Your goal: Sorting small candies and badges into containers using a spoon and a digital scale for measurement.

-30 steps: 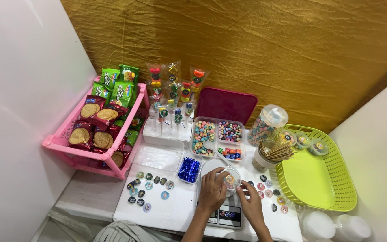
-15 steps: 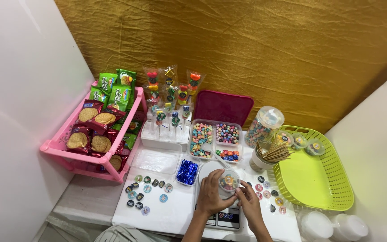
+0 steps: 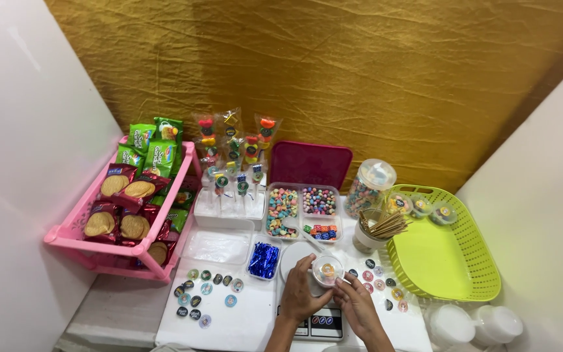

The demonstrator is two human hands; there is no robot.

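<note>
Head view: left hand (image 3: 302, 296) has fingers curled around a small round clear plastic cup with a lid (image 3: 327, 270), held just above a white digital kitchen scale (image 3: 320, 324) at the table's near edge. Right hand (image 3: 358, 304) has fingertips (image 3: 341, 284) pinched on the cup's lower right rim. Cup contents hard to make out. Forearms cut off by the frame bottom; hands hide most of the scale.

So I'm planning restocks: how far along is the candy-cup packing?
Done: three filled cups sit in the green basket. In hand: left hand and right hand hold a small lidded cup over the scale. Left: empty cups wait at right, and the candy tray remains stocked.
</note>
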